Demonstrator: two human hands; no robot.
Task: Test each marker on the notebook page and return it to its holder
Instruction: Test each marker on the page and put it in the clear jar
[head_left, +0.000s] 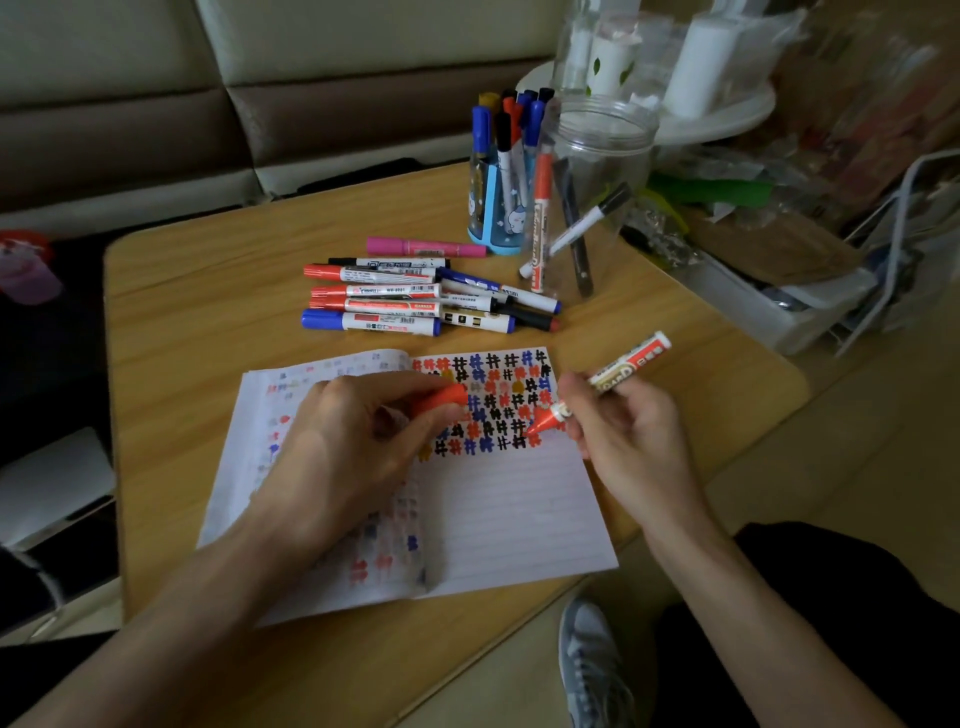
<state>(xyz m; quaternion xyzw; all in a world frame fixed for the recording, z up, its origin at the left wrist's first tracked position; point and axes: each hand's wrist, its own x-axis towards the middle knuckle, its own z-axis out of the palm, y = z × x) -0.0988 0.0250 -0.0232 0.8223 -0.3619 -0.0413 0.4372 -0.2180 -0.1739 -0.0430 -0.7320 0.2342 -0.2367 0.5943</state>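
Red whiteboard marker (623, 370), uncapped, is gripped in the right hand (628, 431), tip down on the open notebook (498, 509) at the lower edge of the rows of red, blue and black hash marks. The left hand (353, 431) rests on the page and pinches the red cap (441, 400). Beyond the notebook, a pile of capped markers (395, 306) lies on the wooden table (208, 322), a pink marker (423, 246) behind it. Farther back a blue holder (491, 218) stands full of markers, just beside a clear jar (597, 156) with three markers inside.
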